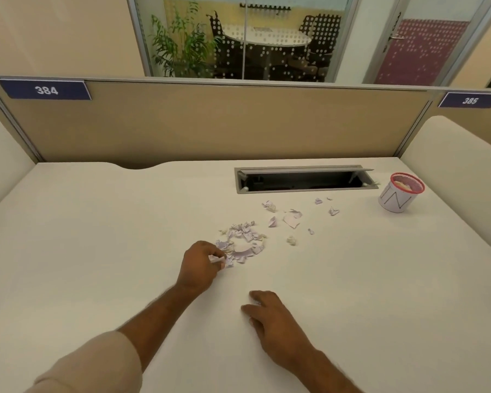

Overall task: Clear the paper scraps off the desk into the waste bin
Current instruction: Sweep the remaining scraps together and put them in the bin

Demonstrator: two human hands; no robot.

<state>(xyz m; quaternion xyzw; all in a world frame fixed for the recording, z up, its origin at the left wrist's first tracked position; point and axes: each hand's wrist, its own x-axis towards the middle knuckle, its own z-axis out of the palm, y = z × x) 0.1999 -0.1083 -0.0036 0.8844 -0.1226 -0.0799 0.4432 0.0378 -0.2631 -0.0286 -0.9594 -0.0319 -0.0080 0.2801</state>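
A heap of torn pale paper scraps (243,242) lies mid-desk, with more loose scraps (292,218) scattered toward the back right. My left hand (200,265) is at the heap's near-left edge, fingers curled round a few scraps. My right hand (270,316) rests on the white desk (97,236) nearer to me, fingers spread loosely; a small pale bit shows under its fingertips, unclear if held. The waste bin (400,194), a small red mesh cup wrapped in white paper, stands at the back right with some paper inside.
An open cable tray slot (304,180) is cut into the desk behind the scraps. A tan partition (210,123) closes the back, and rounded white side panels flank the desk left and right.
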